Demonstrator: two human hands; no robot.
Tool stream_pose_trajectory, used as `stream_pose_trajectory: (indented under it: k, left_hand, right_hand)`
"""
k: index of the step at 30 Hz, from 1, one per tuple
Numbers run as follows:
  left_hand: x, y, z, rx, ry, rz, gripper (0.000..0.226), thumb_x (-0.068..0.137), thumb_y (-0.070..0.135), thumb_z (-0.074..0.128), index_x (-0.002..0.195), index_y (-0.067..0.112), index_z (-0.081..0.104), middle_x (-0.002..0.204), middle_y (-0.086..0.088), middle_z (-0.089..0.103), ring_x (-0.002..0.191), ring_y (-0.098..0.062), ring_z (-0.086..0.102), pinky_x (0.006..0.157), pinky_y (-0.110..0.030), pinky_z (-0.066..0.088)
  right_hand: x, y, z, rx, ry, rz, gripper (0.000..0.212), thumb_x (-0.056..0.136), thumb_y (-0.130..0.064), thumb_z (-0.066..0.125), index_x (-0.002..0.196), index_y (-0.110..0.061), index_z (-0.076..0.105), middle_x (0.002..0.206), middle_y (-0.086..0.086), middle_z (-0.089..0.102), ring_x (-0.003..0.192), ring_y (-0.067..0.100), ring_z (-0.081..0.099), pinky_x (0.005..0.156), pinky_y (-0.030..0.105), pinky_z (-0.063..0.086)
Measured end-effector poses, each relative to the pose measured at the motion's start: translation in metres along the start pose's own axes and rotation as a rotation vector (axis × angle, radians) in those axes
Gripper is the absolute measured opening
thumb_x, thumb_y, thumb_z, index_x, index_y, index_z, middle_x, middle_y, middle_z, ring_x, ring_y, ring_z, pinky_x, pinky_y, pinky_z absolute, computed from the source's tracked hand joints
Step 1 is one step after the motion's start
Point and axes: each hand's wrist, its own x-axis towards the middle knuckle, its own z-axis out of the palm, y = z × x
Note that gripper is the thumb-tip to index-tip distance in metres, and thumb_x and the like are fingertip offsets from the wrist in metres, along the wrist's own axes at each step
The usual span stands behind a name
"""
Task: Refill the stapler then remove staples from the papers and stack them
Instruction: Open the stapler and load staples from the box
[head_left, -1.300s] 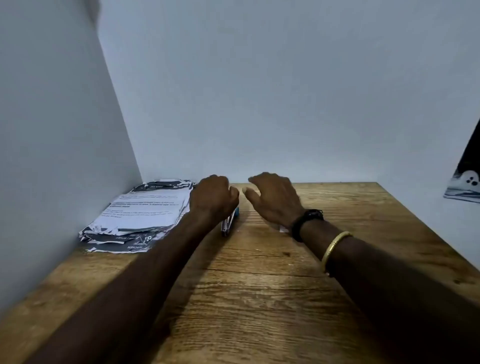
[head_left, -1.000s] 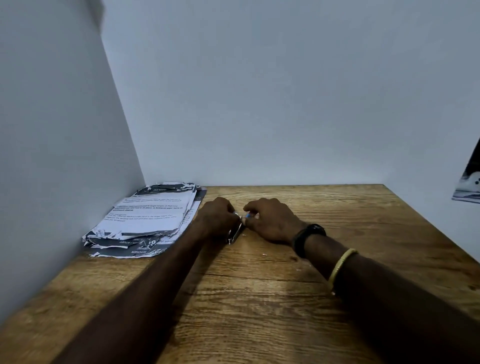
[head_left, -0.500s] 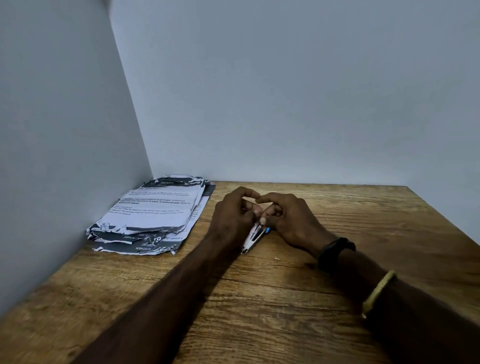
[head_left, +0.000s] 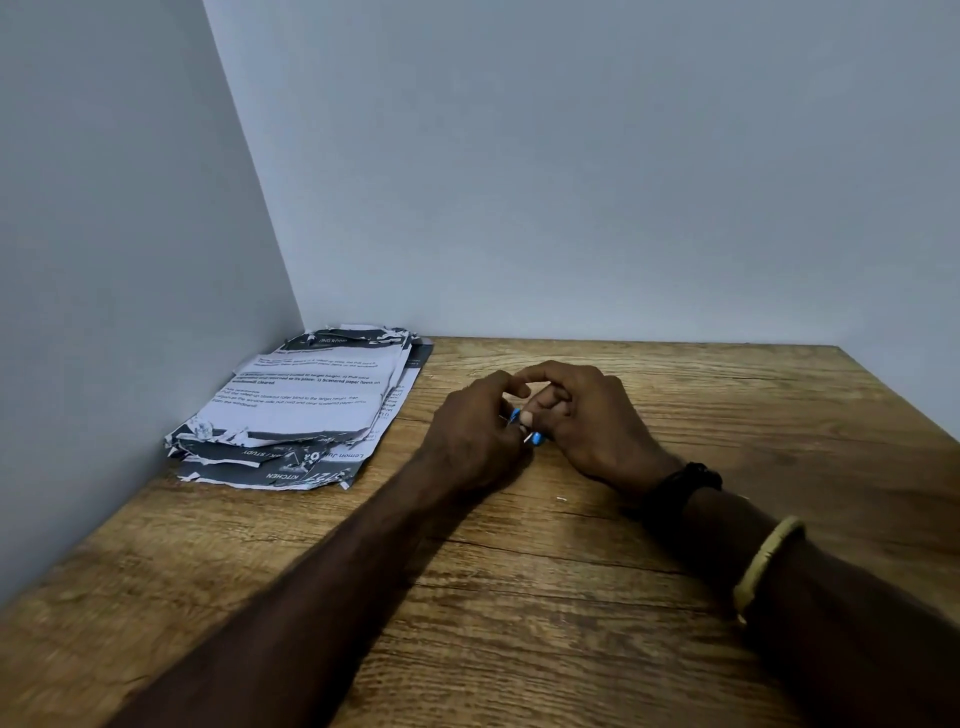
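A small blue and silver stapler (head_left: 525, 428) is held between both hands above the middle of the wooden table (head_left: 519, 597). My left hand (head_left: 475, 434) wraps it from the left, and my right hand (head_left: 587, 421) pinches its blue end with the thumb and fingers. Most of the stapler is hidden by my fingers. A stack of printed papers (head_left: 306, 410) with torn edges lies in the far left corner, apart from both hands.
Grey walls close the table on the left, back and right. A tiny bright bit, perhaps a staple (head_left: 561, 499), lies on the wood just in front of my hands. A black watch and a yellow bangle sit on my right forearm.
My right hand came in to meet the left on the stapler. Both hands drew it back from the papers toward the table's middle and lifted it a little.
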Motion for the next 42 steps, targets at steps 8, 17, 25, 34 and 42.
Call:
stream_pose_trajectory:
  k: [8, 17, 25, 34, 42]
  left_hand:
    - [0.0, 0.0, 0.0, -0.338, 0.224, 0.081, 0.046, 0.084, 0.004, 0.073, 0.126, 0.019, 0.062, 0.104, -0.006, 0.071, 0.092, -0.021, 0.071, 0.08, -0.029, 0.059]
    - [0.007, -0.004, 0.001, -0.461, 0.209, 0.013, 0.046, 0.088, 0.009, 0.074, 0.132, 0.016, 0.064, 0.111, -0.005, 0.073, 0.089, -0.017, 0.07, 0.077, -0.031, 0.058]
    - [0.007, -0.003, -0.004, -0.392, 0.248, 0.002, 0.015, 0.086, 0.015, 0.074, 0.101, 0.019, 0.073, 0.088, 0.003, 0.071, 0.084, -0.017, 0.069, 0.079, -0.043, 0.061]
    - [0.002, 0.002, -0.006, -0.454, 0.242, 0.005, 0.027, 0.073, 0.029, 0.069, 0.098, 0.019, 0.07, 0.085, 0.003, 0.069, 0.085, -0.019, 0.069, 0.084, -0.052, 0.059]
    - [0.003, -0.001, -0.011, -0.513, 0.246, 0.01, 0.02, 0.086, 0.009, 0.074, 0.106, 0.011, 0.072, 0.084, -0.005, 0.072, 0.084, -0.028, 0.073, 0.08, -0.058, 0.06]
  right_hand:
    - [0.0, -0.002, 0.0, 0.305, 0.128, 0.018, 0.045, 0.087, -0.004, 0.077, 0.128, -0.021, 0.07, 0.095, 0.003, 0.08, 0.085, 0.021, 0.079, 0.082, 0.038, 0.064]
    - [0.004, 0.001, -0.001, 0.426, 0.067, 0.098, 0.011, 0.096, -0.014, 0.072, 0.086, -0.015, 0.077, 0.076, 0.021, 0.076, 0.065, 0.031, 0.073, 0.065, 0.044, 0.062]
    - [0.005, -0.003, -0.001, 0.365, 0.08, 0.013, 0.011, 0.096, -0.012, 0.072, 0.086, -0.017, 0.075, 0.073, 0.017, 0.076, 0.063, 0.032, 0.076, 0.068, 0.052, 0.066]
    - [0.002, -0.007, -0.004, 0.33, 0.09, -0.025, 0.007, 0.097, -0.007, 0.068, 0.095, -0.005, 0.073, 0.079, 0.02, 0.075, 0.06, 0.026, 0.074, 0.063, 0.043, 0.065]
    - [0.001, -0.006, -0.001, 0.387, 0.104, -0.031, 0.011, 0.097, -0.021, 0.071, 0.099, -0.012, 0.076, 0.08, 0.009, 0.077, 0.063, 0.027, 0.076, 0.066, 0.047, 0.065]
